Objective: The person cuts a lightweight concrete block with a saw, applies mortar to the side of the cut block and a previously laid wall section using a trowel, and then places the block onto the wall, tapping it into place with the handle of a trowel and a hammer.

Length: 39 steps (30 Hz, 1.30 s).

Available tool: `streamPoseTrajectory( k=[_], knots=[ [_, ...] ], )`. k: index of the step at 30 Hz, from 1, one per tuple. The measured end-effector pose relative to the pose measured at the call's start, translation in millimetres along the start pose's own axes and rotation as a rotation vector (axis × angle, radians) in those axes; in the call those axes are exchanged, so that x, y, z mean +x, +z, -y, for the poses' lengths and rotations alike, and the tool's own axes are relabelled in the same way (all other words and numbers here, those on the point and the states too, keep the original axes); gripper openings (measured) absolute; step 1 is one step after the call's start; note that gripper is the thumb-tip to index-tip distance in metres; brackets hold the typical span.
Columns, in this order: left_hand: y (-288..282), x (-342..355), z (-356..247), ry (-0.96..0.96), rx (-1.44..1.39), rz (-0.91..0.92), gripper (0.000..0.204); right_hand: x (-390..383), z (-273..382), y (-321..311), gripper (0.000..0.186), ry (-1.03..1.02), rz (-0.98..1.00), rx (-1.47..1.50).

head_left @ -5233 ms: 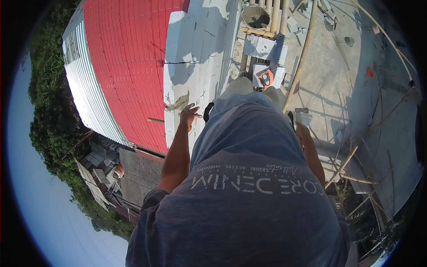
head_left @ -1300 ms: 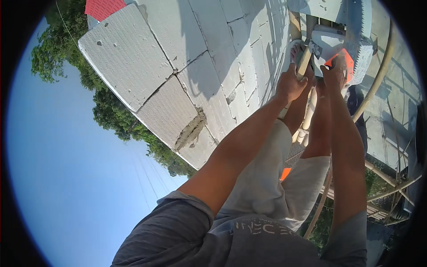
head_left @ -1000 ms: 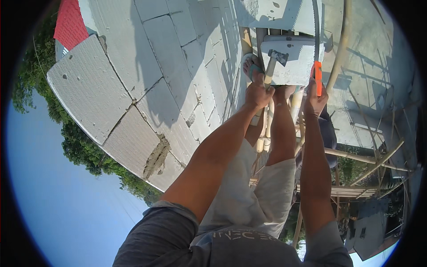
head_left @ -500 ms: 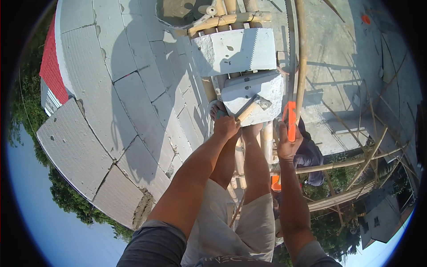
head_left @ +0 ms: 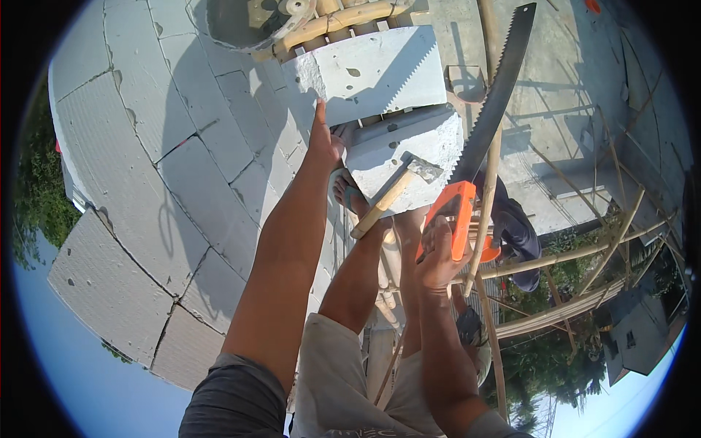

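Observation:
My right hand (head_left: 438, 259) is wrapped round the orange handle of a hand saw (head_left: 500, 87), whose long toothed blade points up and away over the right side. Its teeth face left, toward the blocks. My left hand (head_left: 326, 139) is empty, fingers stretched out by the broken left end of a white lightweight block (head_left: 372, 73); I cannot tell whether they touch it. Nearer to me, a second white block (head_left: 416, 160) lies tilted. On it rests a wooden-handled hammer (head_left: 391, 198), its handle jutting over the near edge. A saw-toothed shadow falls across the far block.
A block wall (head_left: 212, 146) runs along the left. Behind the blocks stands a bucket of grey mix (head_left: 252, 22). Bamboo poles (head_left: 569, 264) of the scaffold cross at right, with a person in dark clothing (head_left: 515, 233) below. My feet are on the bamboo platform, high above ground.
My left hand has let go of the hammer handle and moved up and left to the far block. My right hand has shifted left, and the saw blade now slants more.

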<state>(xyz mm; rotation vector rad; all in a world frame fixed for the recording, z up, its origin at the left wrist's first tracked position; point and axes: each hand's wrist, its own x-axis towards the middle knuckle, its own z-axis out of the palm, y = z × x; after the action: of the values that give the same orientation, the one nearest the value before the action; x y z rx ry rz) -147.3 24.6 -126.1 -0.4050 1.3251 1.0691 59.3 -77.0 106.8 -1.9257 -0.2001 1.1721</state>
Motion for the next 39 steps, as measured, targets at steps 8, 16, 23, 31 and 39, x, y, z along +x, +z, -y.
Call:
streamPoseTrajectory(
  k=[8,16,23,31,39],
  knots=[
    [-22,28,13,-0.036,-0.248,-0.097,0.070,20,-2,9,0.020,-0.031,-0.014,-0.043],
    [13,-16,1,0.343,-0.045,0.032,0.056,17,-2,10,0.018,0.038,0.031,0.046],
    [87,-81,11,0.440,0.043,-0.212,0.082,18,-5,19,0.022,0.013,-0.026,0.096],
    [119,-107,-3,0.515,0.009,-0.202,0.085,11,-15,19,0.014,-0.190,0.014,-0.178],
    [162,-157,19,0.734,0.204,-0.342,0.096,21,-10,11,0.012,0.049,-0.108,0.204]
  ],
)
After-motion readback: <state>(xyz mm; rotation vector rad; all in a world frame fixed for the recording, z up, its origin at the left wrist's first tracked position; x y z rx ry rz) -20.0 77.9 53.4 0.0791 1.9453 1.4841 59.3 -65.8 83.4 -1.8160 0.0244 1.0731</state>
